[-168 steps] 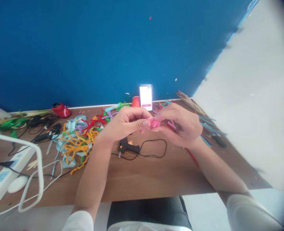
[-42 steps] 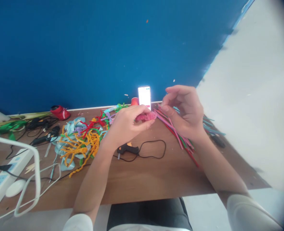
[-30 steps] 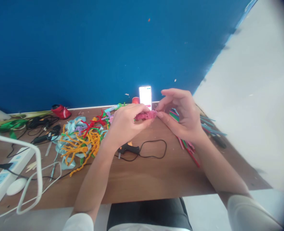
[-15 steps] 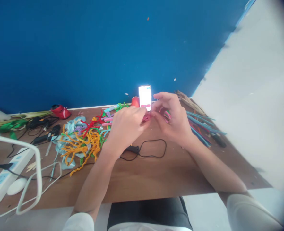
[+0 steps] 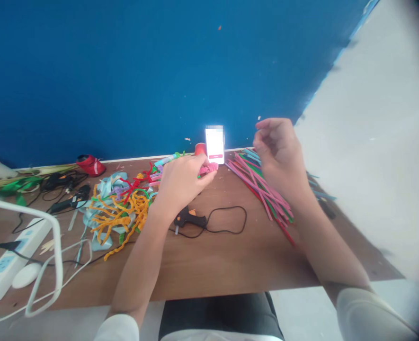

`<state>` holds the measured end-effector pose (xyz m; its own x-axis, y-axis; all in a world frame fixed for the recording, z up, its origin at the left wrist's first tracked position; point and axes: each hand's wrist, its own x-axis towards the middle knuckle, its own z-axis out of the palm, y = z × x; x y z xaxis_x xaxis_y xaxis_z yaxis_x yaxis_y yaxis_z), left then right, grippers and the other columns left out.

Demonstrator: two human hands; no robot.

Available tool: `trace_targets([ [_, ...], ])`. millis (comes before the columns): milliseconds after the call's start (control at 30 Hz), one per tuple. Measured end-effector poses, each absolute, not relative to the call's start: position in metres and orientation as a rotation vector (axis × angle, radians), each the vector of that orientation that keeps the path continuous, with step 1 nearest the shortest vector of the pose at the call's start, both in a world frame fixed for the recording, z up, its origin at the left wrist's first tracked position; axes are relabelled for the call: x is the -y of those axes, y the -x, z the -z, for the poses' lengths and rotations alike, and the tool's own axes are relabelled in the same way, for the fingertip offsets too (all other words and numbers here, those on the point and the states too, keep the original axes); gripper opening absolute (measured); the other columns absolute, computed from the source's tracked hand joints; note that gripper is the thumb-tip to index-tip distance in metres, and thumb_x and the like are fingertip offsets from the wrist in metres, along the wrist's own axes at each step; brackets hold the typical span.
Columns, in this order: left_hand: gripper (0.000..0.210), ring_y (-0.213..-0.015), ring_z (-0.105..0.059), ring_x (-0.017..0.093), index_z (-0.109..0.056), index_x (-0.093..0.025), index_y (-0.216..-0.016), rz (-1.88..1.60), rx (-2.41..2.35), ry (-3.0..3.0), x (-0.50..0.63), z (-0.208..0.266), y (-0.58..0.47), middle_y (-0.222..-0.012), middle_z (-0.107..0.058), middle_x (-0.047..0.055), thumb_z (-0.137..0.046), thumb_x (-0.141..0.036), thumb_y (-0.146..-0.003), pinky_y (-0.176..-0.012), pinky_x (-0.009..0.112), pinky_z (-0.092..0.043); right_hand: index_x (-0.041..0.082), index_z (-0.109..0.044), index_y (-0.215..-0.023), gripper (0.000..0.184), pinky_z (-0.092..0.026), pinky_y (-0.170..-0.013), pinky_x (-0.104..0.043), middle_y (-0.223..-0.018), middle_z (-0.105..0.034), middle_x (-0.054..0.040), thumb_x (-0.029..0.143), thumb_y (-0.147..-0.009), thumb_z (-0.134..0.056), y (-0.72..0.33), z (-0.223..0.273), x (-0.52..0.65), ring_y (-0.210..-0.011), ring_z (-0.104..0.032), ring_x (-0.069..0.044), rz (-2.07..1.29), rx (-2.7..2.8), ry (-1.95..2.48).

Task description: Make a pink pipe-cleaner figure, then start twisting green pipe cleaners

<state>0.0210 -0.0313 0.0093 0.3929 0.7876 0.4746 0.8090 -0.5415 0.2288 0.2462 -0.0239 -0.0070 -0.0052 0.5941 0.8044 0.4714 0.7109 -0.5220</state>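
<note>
Between the thumb and fingers of my left hand is a small pink piece of twisted pipe cleaner, just in front of a lit phone. My right hand is raised to the right, apart from the left, with its fingers curled in toward the thumb. Whatever it may pinch does not show. Below and left of it lies a spread of loose pipe cleaners, mostly pink and purple with some green and red. A black glue gun rests on the table under my left wrist.
Left of my hands are a heap of orange bent pipe cleaners and pale blue ribbon. A white power strip and a white tubular frame stand further left. A red cup is beside the phone, against the blue wall.
My right hand has moved away from the left, to the right and upward. The pink piece stays in my left hand, and the loose pipe cleaners and glue gun are now more exposed.
</note>
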Motion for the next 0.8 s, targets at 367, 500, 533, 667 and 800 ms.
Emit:
trace_targets([
  [367,0.021,-0.063,-0.054,0.013,-0.068,-0.02,-0.088,1.043,1.457,2.854,0.032,-0.009,-0.023,-0.07,-0.067,0.0,-0.062,-0.039,-0.09,-0.06,0.027,-0.034,0.023,-0.066,-0.107,0.019,-0.052,-0.07,-0.032,-0.092,-0.065,-0.0025,0.015,-0.091,-0.062,-0.257,-0.001,0.024,-0.08,-0.061,-0.016,-0.125,1.603,1.005],
  [500,0.017,-0.056,-0.045,0.01,-0.064,-0.019,-0.087,1.154,1.472,3.038,0.038,-0.01,-0.029,-0.063,-0.058,-0.003,-0.063,-0.036,-0.089,-0.055,0.024,-0.032,0.027,-0.061,-0.119,0.028,-0.056,-0.07,-0.032,-0.093,-0.063,-0.0024,0.021,-0.092,-0.064,-0.235,-0.003,0.041,-0.081,-0.063,-0.017,-0.276,1.712,0.826],
  [533,0.015,-0.056,-0.045,0.009,-0.063,-0.019,-0.087,1.177,1.478,3.092,0.039,-0.01,-0.03,-0.064,-0.058,-0.003,-0.063,-0.034,-0.089,-0.054,0.023,-0.032,0.028,-0.059,-0.121,0.03,-0.056,-0.07,-0.032,-0.093,-0.062,-0.0022,0.022,-0.092,-0.065,-0.231,-0.003,0.044,-0.081,-0.063,-0.017,-0.282,1.715,0.804],
  [667,0.015,-0.069,-0.06,0.01,-0.061,-0.018,-0.098,1.315,1.458,3.332,0.044,-0.011,-0.035,-0.08,-0.066,0.0,-0.063,-0.03,-0.089,-0.061,0.021,-0.044,0.029,-0.056,-0.125,0.033,-0.057,-0.069,-0.032,-0.092,-0.063,-0.0016,0.022,-0.093,-0.064,-0.223,-0.003,0.052,-0.079,-0.065,-0.016,-0.258,1.737,0.772],
  [800,0.028,-0.082,-0.068,0.014,-0.062,-0.018,-0.115,1.313,1.483,3.469,0.046,-0.011,-0.036,-0.094,-0.07,0.004,-0.062,-0.031,-0.09,-0.07,0.023,-0.052,0.029,-0.049,-0.132,0.039,-0.057,-0.067,-0.031,-0.095,-0.066,-0.0008,0.022,-0.095,-0.061,-0.223,-0.003,0.052,-0.081,-0.067,-0.016,-0.241,1.812,0.772],
])
